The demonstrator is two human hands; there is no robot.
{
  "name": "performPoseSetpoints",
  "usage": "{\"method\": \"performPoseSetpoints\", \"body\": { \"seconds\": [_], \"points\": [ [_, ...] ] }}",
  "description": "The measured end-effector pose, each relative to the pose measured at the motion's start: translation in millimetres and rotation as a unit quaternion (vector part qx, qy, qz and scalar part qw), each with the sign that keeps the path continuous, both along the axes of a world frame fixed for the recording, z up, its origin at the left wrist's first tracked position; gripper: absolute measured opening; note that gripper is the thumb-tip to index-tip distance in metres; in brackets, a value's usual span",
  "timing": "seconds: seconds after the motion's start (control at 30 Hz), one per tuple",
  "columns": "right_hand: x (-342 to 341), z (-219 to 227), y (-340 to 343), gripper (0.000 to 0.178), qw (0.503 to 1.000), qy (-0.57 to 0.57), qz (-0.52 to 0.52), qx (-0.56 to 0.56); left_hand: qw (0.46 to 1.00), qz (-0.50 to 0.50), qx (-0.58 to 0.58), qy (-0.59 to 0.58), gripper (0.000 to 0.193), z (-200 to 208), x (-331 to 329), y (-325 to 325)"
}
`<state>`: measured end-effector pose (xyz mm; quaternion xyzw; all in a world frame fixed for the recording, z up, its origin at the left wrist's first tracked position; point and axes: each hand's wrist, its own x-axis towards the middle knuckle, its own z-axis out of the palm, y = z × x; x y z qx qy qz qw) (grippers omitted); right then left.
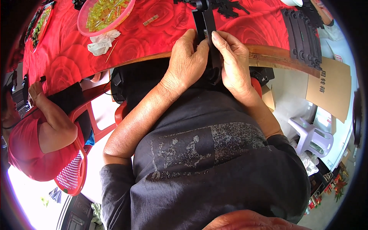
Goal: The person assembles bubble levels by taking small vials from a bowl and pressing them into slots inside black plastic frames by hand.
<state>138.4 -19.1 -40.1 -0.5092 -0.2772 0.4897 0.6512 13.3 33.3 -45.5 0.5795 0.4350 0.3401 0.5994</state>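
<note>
A long black plastic part (207, 23) stands between my hands at the table's near edge, its top over the red cloth and its lower end toward my lap. My left hand (186, 63) grips it from the left, with the thumb near its middle and the other fingers partly hidden. On the other side, my right hand (234, 63) is closed round it, thumb pressed on the part close to a small pale spot. What that spot is, I cannot make out. Further black plastic pieces (230, 7) lie just beyond the part.
A pink basket (81, 27) of yellow-green clear vials stands far left, near a crumpled tissue (101, 44), a thin stick (112, 51) and a single vial (150, 20). Black plastic parts (303, 36) line the right side. A co-worker (38, 142) sits left; a lilac stool (312, 136) stands right.
</note>
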Motion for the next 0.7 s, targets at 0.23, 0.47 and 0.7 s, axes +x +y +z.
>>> {"method": "performPoseSetpoints", "body": {
  "seconds": [0.23, 0.47, 0.7],
  "points": [
    [3, 9, 5, 0.027, 0.999, -0.035, 0.014, -0.038, 0.993, -0.008, 0.088, 0.078, 0.020, 16, -3, -2],
    [6, 14, 8, 0.026, 0.999, -0.013, 0.010, -0.041, 0.986, -0.016, 0.149, 0.074, 0.018, 11, -3, -7],
    [12, 14, 6, 0.023, 0.997, -0.031, 0.036, -0.053, 0.986, -0.039, 0.100, 0.126, 0.016, 18, -6, -9]
  ]
}}
